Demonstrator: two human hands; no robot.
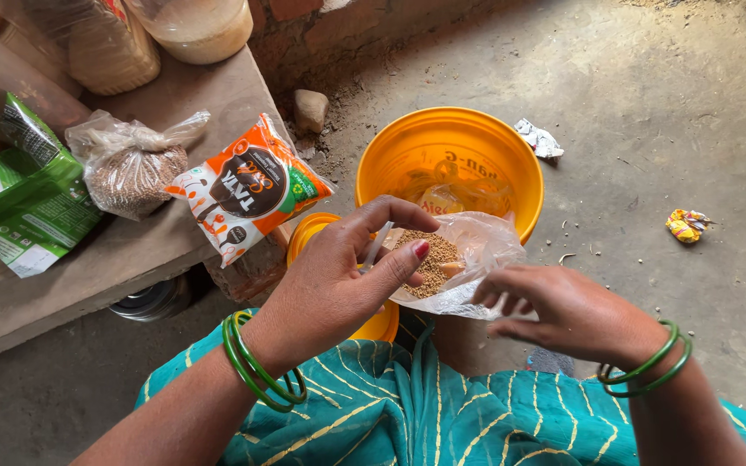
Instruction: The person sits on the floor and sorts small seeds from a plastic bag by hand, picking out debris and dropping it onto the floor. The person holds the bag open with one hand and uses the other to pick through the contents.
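Note:
A clear plastic bag (477, 259) of small brown seeds (432, 259) is held open between both hands, above my lap. My left hand (338, 280) grips the bag's left rim, thumb lying over the seeds, with a thin white handle sticking up between the fingers. My right hand (554, 306) pinches the bag's lower right edge. Green bangles circle both wrists. An orange bucket (407, 142) stands just behind the bag, with clear packets inside. An orange lid or container (304, 237) sits partly hidden under my left hand.
A low slab shelf (123, 255) at left carries an orange-and-white packet (248, 185), a tied clear bag of brown grain (131, 168), a green packet (23, 194) and jars (200, 26). Crumpled wrappers (688, 224) lie on the dirt floor. A steel vessel (153, 300) sits under the shelf.

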